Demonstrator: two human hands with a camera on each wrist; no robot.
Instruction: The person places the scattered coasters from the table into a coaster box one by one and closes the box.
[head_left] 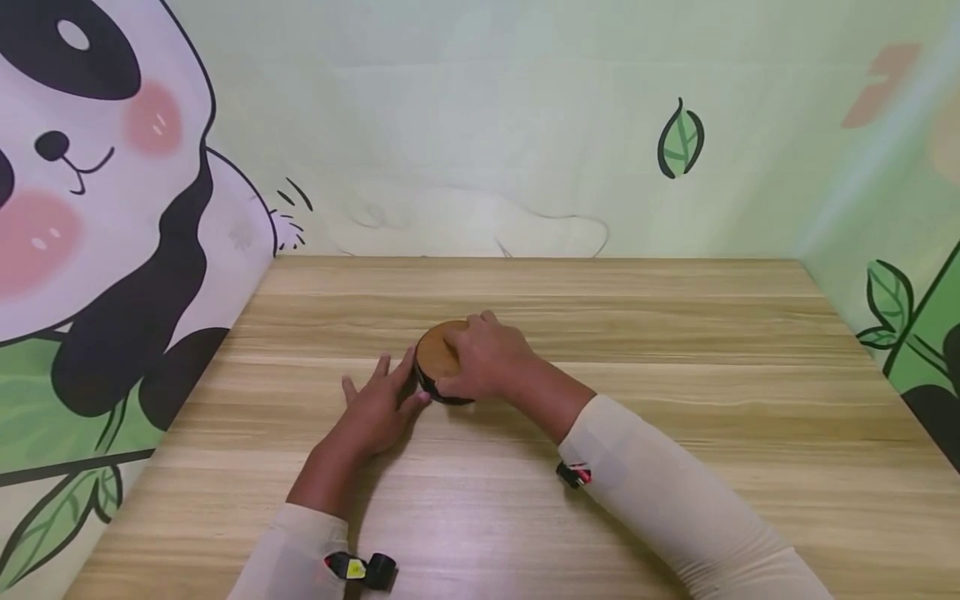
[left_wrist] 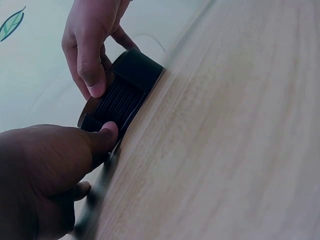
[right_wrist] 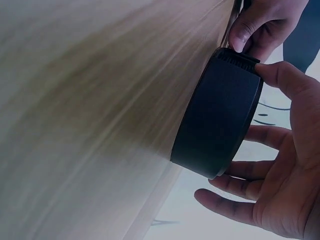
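Observation:
A round black coaster holder (head_left: 433, 357) with a brown top sits on the wooden table. Through a slot in its side, a stack of thin black coasters (left_wrist: 119, 97) shows as fine ridges in the left wrist view. My left hand (head_left: 377, 414) holds the holder's left side between thumb and index finger, other fingers spread. From above and the right, my right hand (head_left: 491, 358) grips the top, thumb at the near rim by the slot and fingers over the far rim. The smooth black wall (right_wrist: 215, 115) faces the right wrist view.
The pale wood table (head_left: 637, 483) reaches back to a light green wall (head_left: 465, 125). A panda drawing (head_left: 112, 167) covers the left wall, and leaves are printed on the back and right walls. Each sleeve carries a small black wrist camera (head_left: 382, 572).

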